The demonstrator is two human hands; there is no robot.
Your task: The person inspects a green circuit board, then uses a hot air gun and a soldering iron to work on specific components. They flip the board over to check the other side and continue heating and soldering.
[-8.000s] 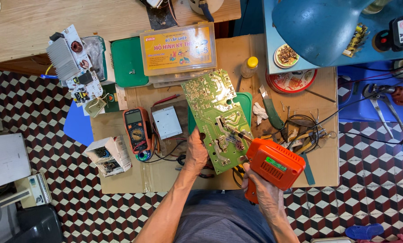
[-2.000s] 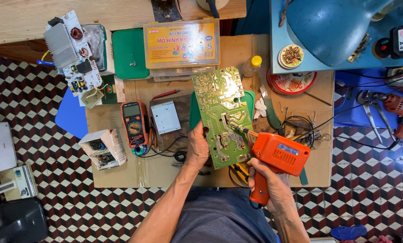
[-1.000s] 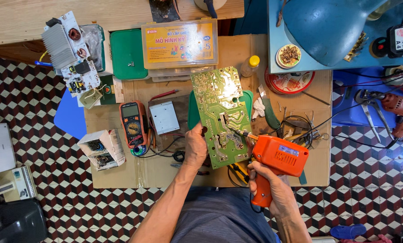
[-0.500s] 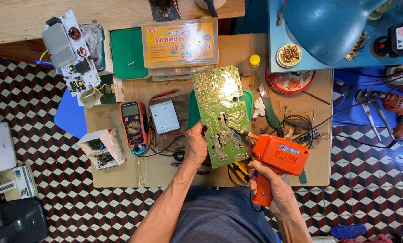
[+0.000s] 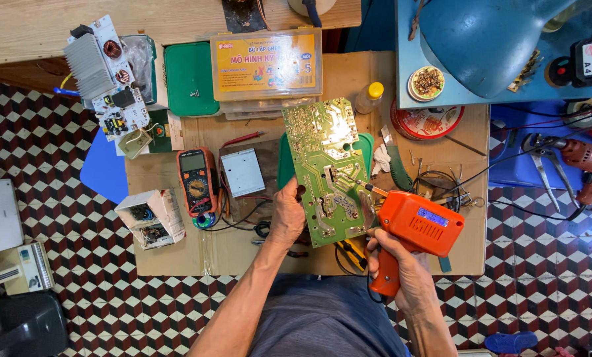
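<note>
Barely anything has shifted over the last half second: the orange soldering gun (image 5: 415, 228) sits a touch lower and nearer the board's right edge than a couple of seconds back, and the board itself has hardly budged.

From the head camera, looking straight down: the left hand (image 5: 288, 213) is clamped on the left edge of the green circuit board (image 5: 327, 168), thumb on top, holding it tilted up off the cardboard-covered table (image 5: 203, 254). The right hand (image 5: 402, 268) is wrapped tight around the gun's grip, and its thin tip reaches in to the solder side of the board, about mid-height near the right edge. Whether the tip actually touches a joint is too small to tell.

By the look of it, this is soldering work on one joint of that board. The next move seems to call for a steady left hand and the tip kept on one pad, not sliding onto neighbouring traces.

Around it: a multimeter (image 5: 197, 180) with its leads lies left of the board, a small grey box (image 5: 242, 172) between them, a yellow parts case (image 5: 267, 64) above, and a small yellow-capped bottle (image 5: 369, 97) at the board's top right. A tangle of black cables (image 5: 441, 185) and loose tools crowd just right of the gun, the likeliest thing to snag the cord
</note>
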